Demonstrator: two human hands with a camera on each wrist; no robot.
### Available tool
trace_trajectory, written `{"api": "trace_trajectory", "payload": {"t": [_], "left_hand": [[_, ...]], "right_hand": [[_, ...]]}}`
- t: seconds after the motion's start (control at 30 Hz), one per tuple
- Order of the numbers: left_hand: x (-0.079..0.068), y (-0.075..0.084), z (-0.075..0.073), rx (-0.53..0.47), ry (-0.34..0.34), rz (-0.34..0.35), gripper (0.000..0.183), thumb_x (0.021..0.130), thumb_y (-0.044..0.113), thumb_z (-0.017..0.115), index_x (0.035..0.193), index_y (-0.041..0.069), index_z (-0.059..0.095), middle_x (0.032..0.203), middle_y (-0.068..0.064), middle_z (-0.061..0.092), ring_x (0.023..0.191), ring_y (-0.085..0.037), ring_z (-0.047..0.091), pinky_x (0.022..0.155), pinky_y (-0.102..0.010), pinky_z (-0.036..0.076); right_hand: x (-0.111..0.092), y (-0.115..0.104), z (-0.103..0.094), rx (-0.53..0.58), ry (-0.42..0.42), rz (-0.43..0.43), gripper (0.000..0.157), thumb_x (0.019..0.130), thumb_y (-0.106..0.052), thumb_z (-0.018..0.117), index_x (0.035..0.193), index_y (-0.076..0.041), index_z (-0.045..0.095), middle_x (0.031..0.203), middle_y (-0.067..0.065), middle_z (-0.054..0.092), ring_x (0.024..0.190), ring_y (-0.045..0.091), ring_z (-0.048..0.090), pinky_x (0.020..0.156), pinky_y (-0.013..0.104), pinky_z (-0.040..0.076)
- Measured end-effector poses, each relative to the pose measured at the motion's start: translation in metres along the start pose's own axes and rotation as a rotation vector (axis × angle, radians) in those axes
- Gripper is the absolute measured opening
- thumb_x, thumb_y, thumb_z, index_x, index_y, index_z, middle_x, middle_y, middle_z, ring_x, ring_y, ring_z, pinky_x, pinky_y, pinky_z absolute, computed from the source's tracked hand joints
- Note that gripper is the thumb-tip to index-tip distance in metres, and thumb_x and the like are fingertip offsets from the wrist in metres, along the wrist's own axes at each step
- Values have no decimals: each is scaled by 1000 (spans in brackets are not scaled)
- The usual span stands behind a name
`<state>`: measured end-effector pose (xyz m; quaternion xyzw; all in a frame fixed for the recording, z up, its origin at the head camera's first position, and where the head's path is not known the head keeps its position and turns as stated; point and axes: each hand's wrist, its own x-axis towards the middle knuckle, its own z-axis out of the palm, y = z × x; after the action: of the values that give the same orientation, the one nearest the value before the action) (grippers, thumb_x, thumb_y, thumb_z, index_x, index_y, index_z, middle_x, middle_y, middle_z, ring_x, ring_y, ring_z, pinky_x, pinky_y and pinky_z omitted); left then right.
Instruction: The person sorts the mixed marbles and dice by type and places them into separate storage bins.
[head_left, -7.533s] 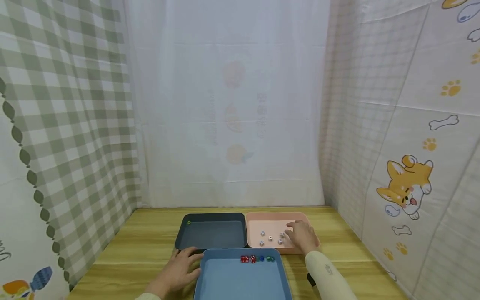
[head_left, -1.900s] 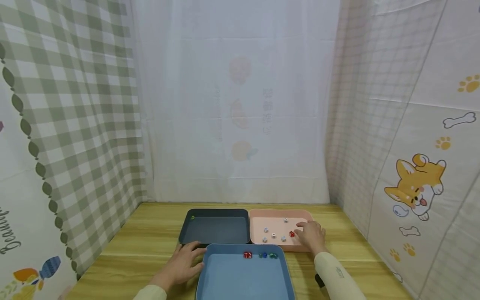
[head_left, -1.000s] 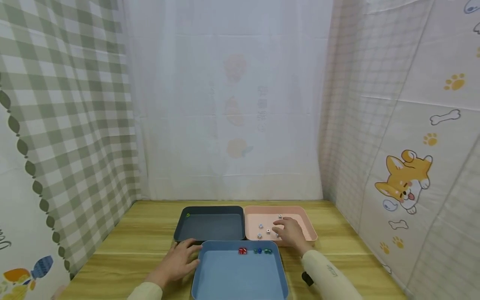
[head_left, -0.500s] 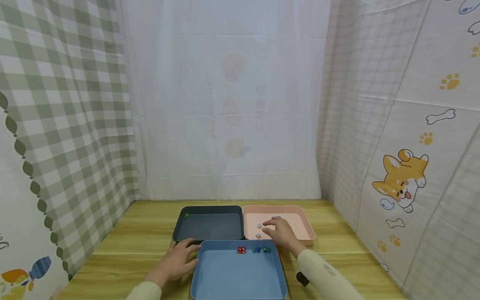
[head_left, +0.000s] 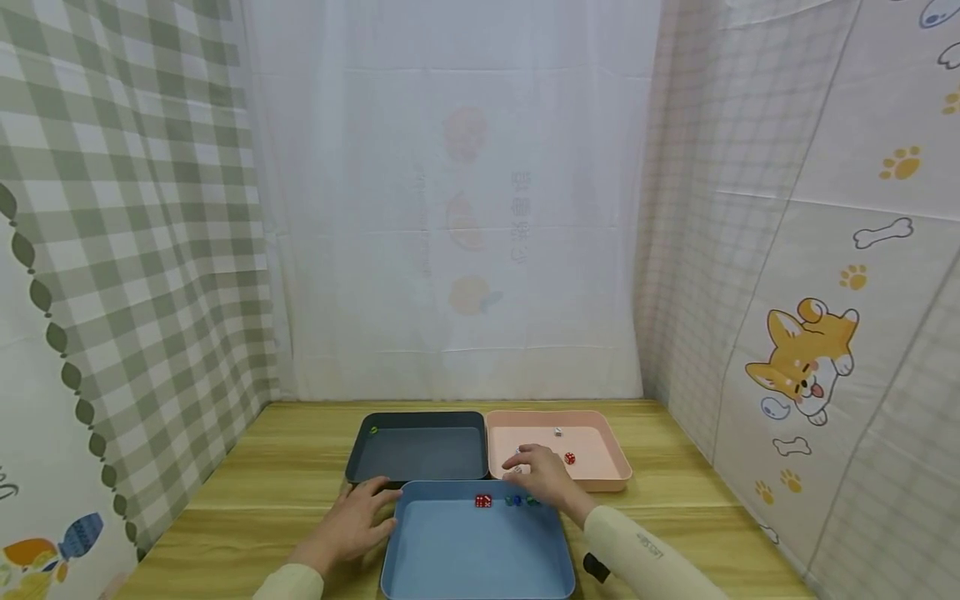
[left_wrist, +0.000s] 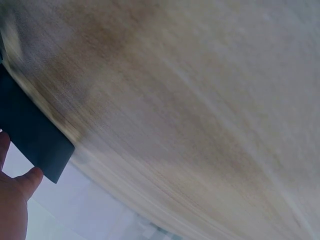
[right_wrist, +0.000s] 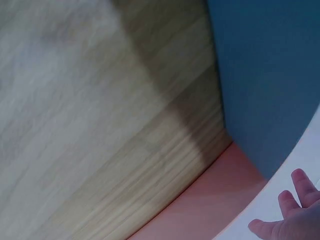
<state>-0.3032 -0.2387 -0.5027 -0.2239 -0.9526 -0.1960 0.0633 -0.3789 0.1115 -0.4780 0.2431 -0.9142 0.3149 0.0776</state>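
Note:
My right hand [head_left: 542, 477] reaches over the near left part of the pink tray [head_left: 617, 454], fingers slightly bent and apart, with nothing seen in them. In the right wrist view its fingertips [right_wrist: 298, 176] are spread. A red die [head_left: 570, 458] and a white die [head_left: 558, 432] lie in that tray; other white dice are partly behind the fingers. My left hand [head_left: 356, 523] rests with loose fingers at the left rim of the blue tray [head_left: 480, 550]. Along that tray's far side lie red dice [head_left: 483, 501] and small blue and green pieces [head_left: 517, 501], partly hidden by my right hand.
Left of the pink tray stands a dark tray [head_left: 416, 481] with a small yellow-green piece [head_left: 373, 430] in its far left corner. The three trays sit close together on a wood-grain table [head_left: 247, 500]. Curtains enclose the back and sides.
Over the last second my right hand has moved left and nearer across the pink tray, uncovering the red die. Earlier that die lay in the blue tray. My left hand has stayed put.

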Motion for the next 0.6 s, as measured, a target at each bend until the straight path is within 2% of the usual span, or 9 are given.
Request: {"api": "trace_trajectory", "payload": {"t": [0.27, 0.6], "left_hand": [[-1, -1, 0, -15, -20, -7, 43, 96, 31, 64, 133, 10, 61, 141, -21, 48, 131, -43, 43, 100, -78, 22], [0, -1, -1, -13, -24, -9, 44, 96, 32, 64, 133, 10, 61, 141, -21, 48, 132, -43, 43, 100, -78, 22]], "right_hand": [[-2, -6, 10, -67, -35, -13, 14, 86, -26, 78, 96, -16, 79, 131, 24, 58, 129, 44, 46, 102, 79, 15], [-6, -8, 19, -105, -54, -31, 9, 83, -27, 81, 89, -21, 79, 136, 24, 55, 135, 48, 37, 102, 79, 12]]}}
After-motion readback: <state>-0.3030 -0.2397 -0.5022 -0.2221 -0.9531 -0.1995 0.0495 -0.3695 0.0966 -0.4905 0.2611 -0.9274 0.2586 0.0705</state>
